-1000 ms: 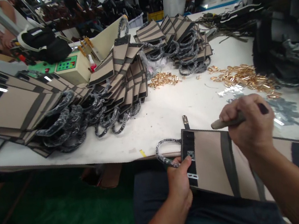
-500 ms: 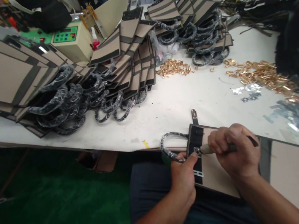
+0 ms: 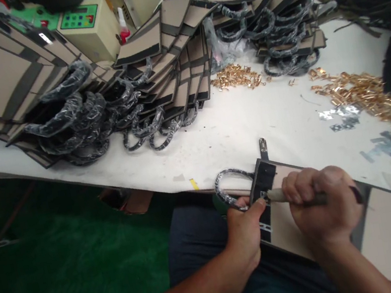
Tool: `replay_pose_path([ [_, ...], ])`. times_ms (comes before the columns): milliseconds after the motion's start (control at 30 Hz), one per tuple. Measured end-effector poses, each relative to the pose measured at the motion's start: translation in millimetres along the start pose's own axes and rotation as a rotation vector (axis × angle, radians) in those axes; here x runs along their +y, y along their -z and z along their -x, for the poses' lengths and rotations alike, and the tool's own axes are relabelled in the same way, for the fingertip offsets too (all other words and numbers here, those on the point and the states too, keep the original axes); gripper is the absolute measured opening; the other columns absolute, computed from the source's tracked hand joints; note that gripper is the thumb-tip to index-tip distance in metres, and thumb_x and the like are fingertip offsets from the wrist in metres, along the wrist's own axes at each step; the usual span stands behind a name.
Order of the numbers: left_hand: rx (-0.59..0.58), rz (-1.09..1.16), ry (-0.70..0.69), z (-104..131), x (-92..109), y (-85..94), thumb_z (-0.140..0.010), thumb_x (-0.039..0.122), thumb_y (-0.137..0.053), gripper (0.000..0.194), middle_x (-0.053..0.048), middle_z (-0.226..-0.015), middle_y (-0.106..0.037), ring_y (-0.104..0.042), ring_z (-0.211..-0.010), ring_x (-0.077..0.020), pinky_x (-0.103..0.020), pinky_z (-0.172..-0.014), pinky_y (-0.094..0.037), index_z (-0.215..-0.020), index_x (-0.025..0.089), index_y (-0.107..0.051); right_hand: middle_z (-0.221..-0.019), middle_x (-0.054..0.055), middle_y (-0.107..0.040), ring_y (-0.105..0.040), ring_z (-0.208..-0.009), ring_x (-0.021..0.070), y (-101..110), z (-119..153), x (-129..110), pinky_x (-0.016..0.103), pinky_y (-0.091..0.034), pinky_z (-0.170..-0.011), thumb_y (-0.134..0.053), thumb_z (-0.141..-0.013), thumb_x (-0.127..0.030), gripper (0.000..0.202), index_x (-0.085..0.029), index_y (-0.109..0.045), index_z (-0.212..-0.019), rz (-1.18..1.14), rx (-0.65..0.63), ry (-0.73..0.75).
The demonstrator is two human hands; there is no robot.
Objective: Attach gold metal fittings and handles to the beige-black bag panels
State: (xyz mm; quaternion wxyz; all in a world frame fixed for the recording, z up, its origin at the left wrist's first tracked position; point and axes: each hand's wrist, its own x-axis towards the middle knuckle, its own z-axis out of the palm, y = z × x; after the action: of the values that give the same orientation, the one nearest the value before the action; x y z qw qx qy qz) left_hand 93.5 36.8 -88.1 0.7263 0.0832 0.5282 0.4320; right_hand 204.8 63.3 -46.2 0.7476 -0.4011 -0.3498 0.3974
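Clamping the beige-black flat panel [image 3: 386, 221] in my left hand [image 3: 246, 233], my right hand [image 3: 325, 207] gripping a grey-tan cylindrical tool [image 3: 277, 196]; silver metal plates [image 3: 265, 227] on panel, fixing unclear.

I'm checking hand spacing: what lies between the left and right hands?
In the head view, the pale end of a tool, above the panel, reaches from the right hand towards the left hand.

L hand [image 3: 246, 231]: thumb extended fwd on top, fingers curled under, pinch grip closed; L forearm enters from bottom edge, angled up and R. R hand [image 3: 325, 204]: closed fist grip, knuckles up, fingers wrapped; R wrist approx. straight, forearm running to bottom R. Hands near each other, apart. Both bare.
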Motion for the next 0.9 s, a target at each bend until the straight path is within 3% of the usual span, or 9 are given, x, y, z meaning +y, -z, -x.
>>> replay_pose_path([
  [133, -0.028, 0.006, -0.006, 2, 4, -0.9, -0.061, 0.04, -0.094, 0.038, -0.003, -0.072, -0.07, -0.06, -0.065, -0.0159, -0.027, -0.065, -0.047, -0.076, 0.014, -0.071, -0.064, -0.002, -0.055, -0.055, -0.056, 0.0144, -10, 16, 0, 0.031, -0.045, -0.058, -0.063, -0.097, -0.012, 0.023, -0.02, -0.06, -0.075, 0.311, -0.299, 0.215],
  [233, -0.059, 0.025, -0.04, 2, 4, -0.2, -0.06, 0.044, -0.095, 0.041, -0.004, -0.072, -0.07, -0.062, -0.068, -0.0174, -0.028, -0.066, -0.048, -0.072, 0.014, -0.07, -0.07, 0.0, -0.063, -0.062, -0.063, 0.0157, -15, 14, -5, 0.03, -0.047, -0.061, -0.065, -0.095, -0.011, 0.023, -0.02, -0.06, -0.075, 0.596, -0.512, 0.262],
  [300, -0.07, 0.028, -0.045, 2, 4, 0.3, -0.061, 0.044, -0.093, 0.039, -0.004, -0.073, -0.071, -0.064, -0.069, -0.018, -0.029, -0.068, -0.049, -0.073, 0.015, -0.069, -0.066, -0.001, -0.062, -0.059, -0.058, 0.0145, -18, 5, -9, 0.028, -0.045, -0.057, -0.065, -0.098, -0.018, 0.029, -0.021, -0.056, -0.07, 0.631, -0.501, 0.193],
  [433, -0.066, 0.068, 0.014, 4, 3, 0.6, -0.059, 0.034, -0.086, 0.03, -0.004, -0.066, -0.07, -0.062, -0.059, -0.0169, -0.028, -0.06, -0.047, -0.074, 0.016, -0.068, -0.056, -0.003, -0.052, -0.048, -0.05, 0.0135, -25, -12, -15, 0.027, -0.041, -0.052, -0.061, -0.103, -0.036, 0.042, -0.023, -0.05, -0.065, 0.512, -0.304, 0.043],
  [567, -0.076, 0.073, -0.016, 5, 3, 1.2, -0.061, 0.031, -0.083, 0.025, -0.004, -0.067, -0.071, -0.063, -0.059, -0.0172, -0.027, -0.059, -0.046, -0.075, 0.015, -0.07, -0.057, -0.003, -0.053, -0.049, -0.053, 0.0134, -40, -15, -18, 0.027, -0.039, -0.053, -0.065, -0.099, -0.039, 0.041, -0.022, -0.053, -0.063, 0.684, -0.479, -0.025],
  [700, -0.111, 0.074, -0.076, 3, -2, 2.9, -0.066, 0.034, -0.085, 0.027, -0.006, -0.072, -0.073, -0.065, -0.065, -0.0181, -0.028, -0.063, -0.048, -0.076, 0.013, -0.072, -0.056, -0.004, -0.052, -0.046, -0.051, 0.0116, -42, -12, -15, 0.026, -0.036, -0.052, -0.064, -0.096, -0.033, 0.039, -0.021, -0.051, -0.061, 0.779, -0.621, 0.009],
  [800, -0.113, 0.089, -0.067, 1, -4, 4.0, -0.065, 0.031, -0.085, 0.025, -0.005, -0.07, -0.071, -0.064, -0.063, -0.0173, -0.027, -0.061, -0.047, -0.076, 0.013, -0.071, -0.059, -0.003, -0.054, -0.048, -0.054, 0.0128, -29, -11, -11, 0.027, -0.037, -0.055, -0.064, -0.098, -0.033, 0.04, -0.021, -0.052, -0.061, 0.728, -0.611, 0.014],
  [900, -0.08, 0.083, -0.043, 0, -4, 4.8, -0.063, 0.029, -0.083, 0.023, -0.004, -0.067, -0.07, -0.062, -0.06, -0.0168, -0.027, -0.059, -0.046, -0.075, 0.014, -0.07, -0.059, -0.003, -0.053, -0.049, -0.055, 0.0138, -19, -11, -17, 0.028, -0.039, -0.054, -0.063, -0.102, -0.032, 0.041, -0.021, -0.052, -0.064, 0.509, -0.489, -0.062],
])
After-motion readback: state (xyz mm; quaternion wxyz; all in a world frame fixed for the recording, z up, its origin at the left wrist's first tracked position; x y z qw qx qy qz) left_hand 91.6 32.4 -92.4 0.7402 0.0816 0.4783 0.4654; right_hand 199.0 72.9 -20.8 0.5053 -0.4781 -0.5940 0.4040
